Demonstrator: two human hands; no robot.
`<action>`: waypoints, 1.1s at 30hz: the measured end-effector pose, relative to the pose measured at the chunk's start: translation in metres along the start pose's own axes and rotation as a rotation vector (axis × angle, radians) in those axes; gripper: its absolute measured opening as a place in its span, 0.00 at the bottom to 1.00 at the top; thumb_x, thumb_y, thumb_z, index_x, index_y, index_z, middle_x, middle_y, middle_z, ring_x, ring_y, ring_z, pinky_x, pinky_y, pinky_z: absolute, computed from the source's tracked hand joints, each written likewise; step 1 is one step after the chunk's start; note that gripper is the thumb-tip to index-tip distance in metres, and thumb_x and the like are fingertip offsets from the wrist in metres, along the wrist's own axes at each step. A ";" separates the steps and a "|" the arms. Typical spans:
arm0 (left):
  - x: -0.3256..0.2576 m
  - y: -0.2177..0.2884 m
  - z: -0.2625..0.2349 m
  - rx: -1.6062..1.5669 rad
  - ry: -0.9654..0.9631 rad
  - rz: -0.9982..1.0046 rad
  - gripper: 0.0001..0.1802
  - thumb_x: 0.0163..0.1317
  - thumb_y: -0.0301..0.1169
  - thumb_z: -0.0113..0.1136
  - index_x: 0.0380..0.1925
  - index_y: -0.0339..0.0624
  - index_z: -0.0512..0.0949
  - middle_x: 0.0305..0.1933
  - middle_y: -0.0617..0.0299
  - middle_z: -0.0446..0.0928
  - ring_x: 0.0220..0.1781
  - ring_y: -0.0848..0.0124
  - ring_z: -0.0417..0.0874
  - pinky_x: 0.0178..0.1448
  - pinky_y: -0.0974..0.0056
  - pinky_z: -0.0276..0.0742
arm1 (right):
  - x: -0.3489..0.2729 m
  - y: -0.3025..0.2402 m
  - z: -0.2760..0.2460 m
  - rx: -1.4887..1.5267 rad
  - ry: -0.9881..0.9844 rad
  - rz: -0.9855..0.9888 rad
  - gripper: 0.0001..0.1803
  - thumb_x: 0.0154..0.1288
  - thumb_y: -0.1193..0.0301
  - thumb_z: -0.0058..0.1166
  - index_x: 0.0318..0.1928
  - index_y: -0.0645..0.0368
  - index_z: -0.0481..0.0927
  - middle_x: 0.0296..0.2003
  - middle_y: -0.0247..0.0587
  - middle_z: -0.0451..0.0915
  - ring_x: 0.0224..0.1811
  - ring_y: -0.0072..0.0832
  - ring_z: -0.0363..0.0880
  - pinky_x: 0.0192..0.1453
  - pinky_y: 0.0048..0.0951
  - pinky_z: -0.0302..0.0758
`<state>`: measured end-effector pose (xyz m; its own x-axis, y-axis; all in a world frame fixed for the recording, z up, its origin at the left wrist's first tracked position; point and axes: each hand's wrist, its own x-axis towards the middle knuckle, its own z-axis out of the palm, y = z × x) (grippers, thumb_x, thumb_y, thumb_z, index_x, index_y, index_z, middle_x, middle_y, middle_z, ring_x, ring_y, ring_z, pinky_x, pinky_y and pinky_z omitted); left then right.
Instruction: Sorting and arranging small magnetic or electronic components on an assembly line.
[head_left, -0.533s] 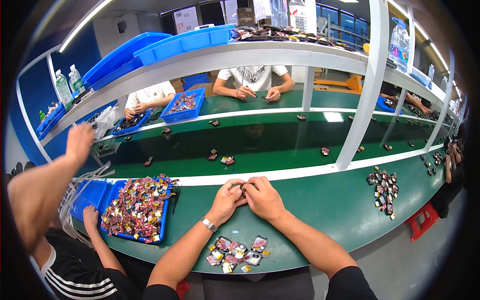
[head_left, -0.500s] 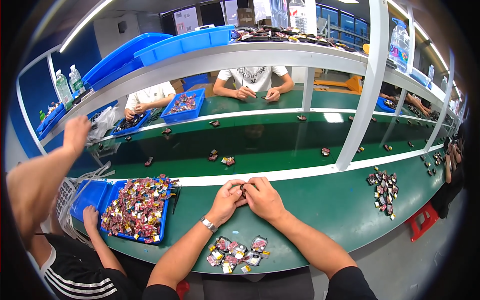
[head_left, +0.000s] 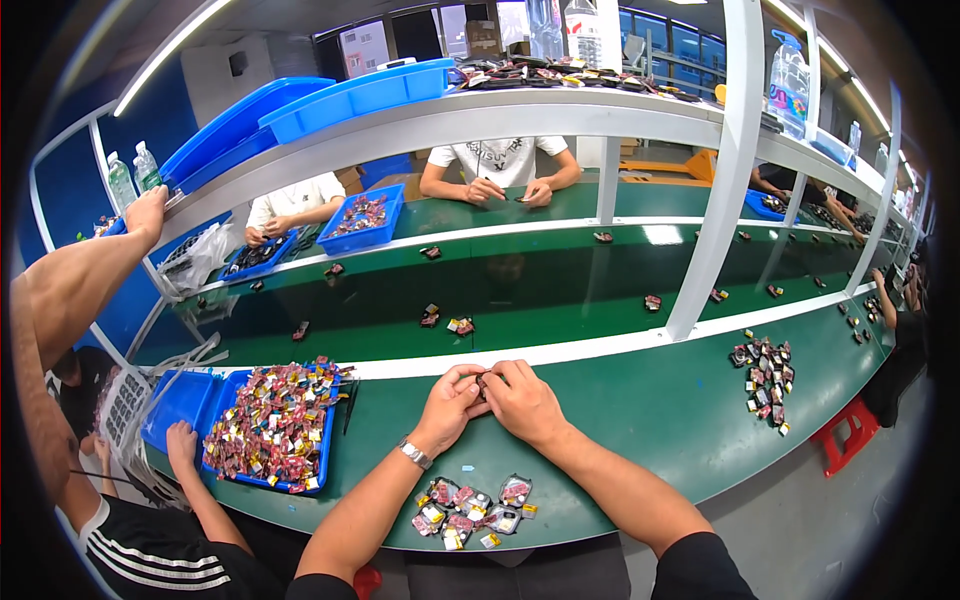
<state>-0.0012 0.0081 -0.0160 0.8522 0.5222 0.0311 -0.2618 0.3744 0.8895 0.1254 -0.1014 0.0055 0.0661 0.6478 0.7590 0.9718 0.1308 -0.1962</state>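
Observation:
My left hand (head_left: 452, 404) and my right hand (head_left: 520, 399) meet over the green bench, fingertips pinched together on one small dark part (head_left: 484, 383) that is mostly hidden between them. A watch sits on my left wrist. Just below my forearms, at the bench's front edge, lies a small pile of red and clear packeted parts (head_left: 470, 508). To my left stands a blue tray (head_left: 215, 410) heaped with the same kind of colourful parts.
A co-worker's arm (head_left: 85, 280) reaches up at the left to the white shelf rail; another hand grips the blue tray. A dark green conveyor belt (head_left: 560, 290) carries scattered parts. Workers sit across it. Another pile of parts (head_left: 763, 368) lies right, beside a white post (head_left: 720, 200).
My hands stay pinched on the small part in the same spot. The co-worker's raised arm at the left has shifted slightly.

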 end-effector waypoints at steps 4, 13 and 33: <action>0.000 0.001 0.002 0.010 0.016 -0.008 0.13 0.70 0.22 0.48 0.54 0.39 0.67 0.49 0.58 0.77 0.49 0.69 0.80 0.56 0.60 0.80 | -0.002 0.000 0.006 -0.021 0.016 0.013 0.07 0.53 0.75 0.59 0.35 0.60 0.79 0.36 0.39 0.75 0.41 0.34 0.76 0.39 0.31 0.80; -0.001 -0.005 0.002 0.108 0.116 0.054 0.09 0.70 0.23 0.52 0.49 0.39 0.72 0.44 0.62 0.80 0.42 0.75 0.82 0.45 0.69 0.81 | -0.002 -0.004 0.006 0.249 0.040 0.166 0.06 0.55 0.76 0.58 0.35 0.60 0.78 0.37 0.42 0.75 0.40 0.38 0.77 0.41 0.34 0.79; -0.001 -0.007 0.004 0.219 0.065 0.051 0.15 0.68 0.20 0.51 0.54 0.37 0.72 0.51 0.61 0.80 0.48 0.77 0.81 0.47 0.73 0.80 | -0.001 0.009 0.002 0.660 0.004 0.540 0.07 0.56 0.79 0.64 0.36 0.64 0.81 0.33 0.40 0.80 0.29 0.22 0.80 0.34 0.23 0.79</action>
<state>0.0012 0.0020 -0.0204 0.8077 0.5870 0.0557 -0.1936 0.1747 0.9654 0.1332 -0.0995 0.0012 0.4844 0.7444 0.4595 0.4761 0.2163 -0.8524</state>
